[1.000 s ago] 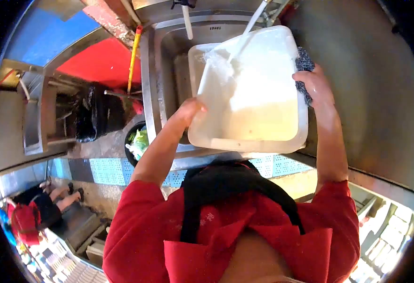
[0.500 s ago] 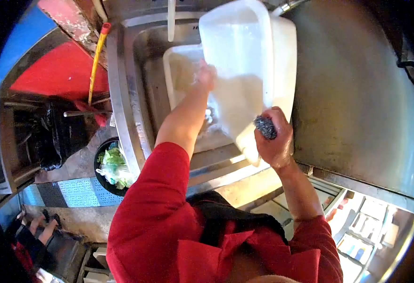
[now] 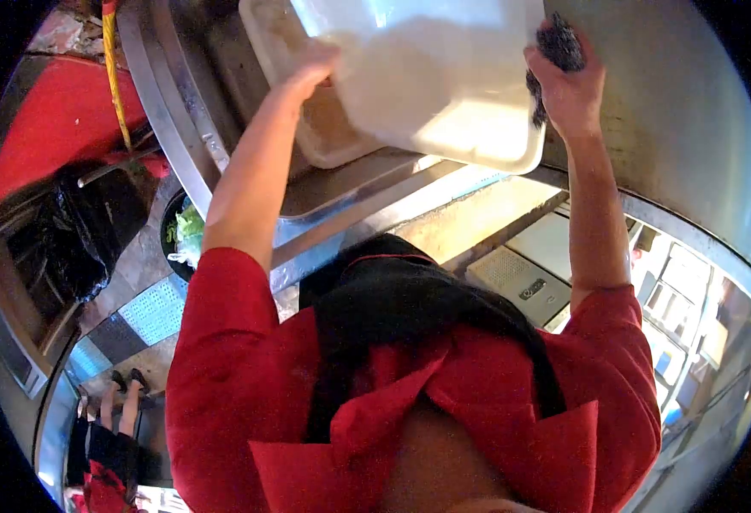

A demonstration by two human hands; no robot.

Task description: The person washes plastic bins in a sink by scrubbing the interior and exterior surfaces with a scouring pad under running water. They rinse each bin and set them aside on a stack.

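A large white plastic tub (image 3: 444, 94) is tilted over the steel sink (image 3: 192, 94), wet and shiny. My left hand (image 3: 314, 70) is closed on the tub's left edge, with part of the fingers hidden. A second white tub (image 3: 260, 30) shows beneath it in the sink. My right hand (image 3: 576, 94) is wrapped round a dark metal scouring pad (image 3: 561, 44) at the tub's right rim. Some of the pad shows between the hand and the rim.
A steel panel (image 3: 683, 111) stands on the right. To the left are a round black container of leafy greens (image 3: 189, 229), a black plastic bag (image 3: 85, 235) and a yellow-handled stick (image 3: 115, 85). Another person (image 3: 112, 445) is at the lower left.
The white tub has turned and its near edge now lies more level. My right hand has moved with the scouring pad up the tub's right side. The camera view has shifted.
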